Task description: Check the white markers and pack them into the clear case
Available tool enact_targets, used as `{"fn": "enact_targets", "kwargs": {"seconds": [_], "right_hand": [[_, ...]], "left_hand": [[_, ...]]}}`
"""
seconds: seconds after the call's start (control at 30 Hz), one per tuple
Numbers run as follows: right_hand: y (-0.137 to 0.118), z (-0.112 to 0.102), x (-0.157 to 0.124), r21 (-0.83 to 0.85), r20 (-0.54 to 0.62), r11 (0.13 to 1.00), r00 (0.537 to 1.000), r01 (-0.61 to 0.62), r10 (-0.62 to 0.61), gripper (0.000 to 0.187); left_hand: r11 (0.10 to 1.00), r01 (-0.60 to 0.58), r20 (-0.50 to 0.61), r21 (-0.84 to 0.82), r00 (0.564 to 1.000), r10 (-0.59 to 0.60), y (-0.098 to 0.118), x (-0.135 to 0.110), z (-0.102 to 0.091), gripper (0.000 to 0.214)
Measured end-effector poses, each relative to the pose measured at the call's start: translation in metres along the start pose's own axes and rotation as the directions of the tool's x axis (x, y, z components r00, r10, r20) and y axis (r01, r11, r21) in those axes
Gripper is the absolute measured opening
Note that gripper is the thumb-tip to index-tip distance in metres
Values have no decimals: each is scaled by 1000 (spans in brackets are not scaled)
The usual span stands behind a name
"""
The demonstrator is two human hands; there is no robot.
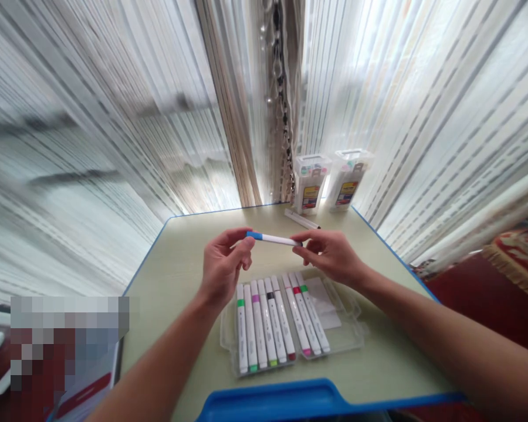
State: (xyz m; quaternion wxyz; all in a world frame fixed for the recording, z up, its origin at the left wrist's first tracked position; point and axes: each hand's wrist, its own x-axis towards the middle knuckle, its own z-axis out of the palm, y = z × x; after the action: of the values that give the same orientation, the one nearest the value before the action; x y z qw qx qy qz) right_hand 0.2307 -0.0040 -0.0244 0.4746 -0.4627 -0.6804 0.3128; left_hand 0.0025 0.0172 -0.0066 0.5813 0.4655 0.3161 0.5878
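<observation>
A white marker [278, 240] with a blue end is held level above the table between both hands. My left hand [223, 261] pinches the blue end with thumb and forefinger. At the other end, which looks dark, my right hand [330, 253] grips it with thumb and fingers. Below them lies an open clear plastic case [349, 340] with several white markers [268, 328] side by side, showing green, purple, black, red and pink bands or tips. A white slip [323, 302] shows in the case's right part.
Another white marker [303, 219] lies near the table's back edge. Behind it stand two clear lidded containers [310, 190] with yellow labels. The pale table [167, 275] has a blue rim and a blue front tray [273, 401]. Striped curtains [158, 117] hang close behind.
</observation>
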Motion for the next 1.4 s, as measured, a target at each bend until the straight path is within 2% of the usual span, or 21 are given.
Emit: {"fn": "enact_targets", "kwargs": {"seconds": [0.1, 0.2, 0.27, 0.37, 0.7, 1.03, 1.4], "right_hand": [[-2, 0, 0, -131, 0, 988, 996, 85, -85, 21], [-5, 0, 0, -187, 10, 968, 986, 167, -168, 19], [-6, 0, -1, -206, 11, 956, 977, 209, -212, 17], [-6, 0, -1, -226, 14, 946, 971, 234, -237, 16], [-5, 0, -4, -253, 66, 934, 967, 254, -245, 17], [-13, 0, -8, -287, 216, 909, 945, 301, -245, 18], [-16, 0, -10, -295, 276, 881, 916, 370, -292, 18]], "left_hand": [[998, -28, 126, 62, 992, 20, 1, -10, 3, 23], [990, -100, 238, 104, 968, 73, 6, -20, 10, 22], [982, -155, 278, 110, 953, 119, 10, -25, 15, 23], [979, -173, 312, 112, 941, 130, 12, -28, 20, 25], [980, -178, 327, 86, 934, 141, 10, -28, 20, 27], [984, -163, 284, 66, 949, 139, 10, -27, 20, 21], [991, -50, 297, 125, 955, 11, 7, -27, 16, 25]]}}
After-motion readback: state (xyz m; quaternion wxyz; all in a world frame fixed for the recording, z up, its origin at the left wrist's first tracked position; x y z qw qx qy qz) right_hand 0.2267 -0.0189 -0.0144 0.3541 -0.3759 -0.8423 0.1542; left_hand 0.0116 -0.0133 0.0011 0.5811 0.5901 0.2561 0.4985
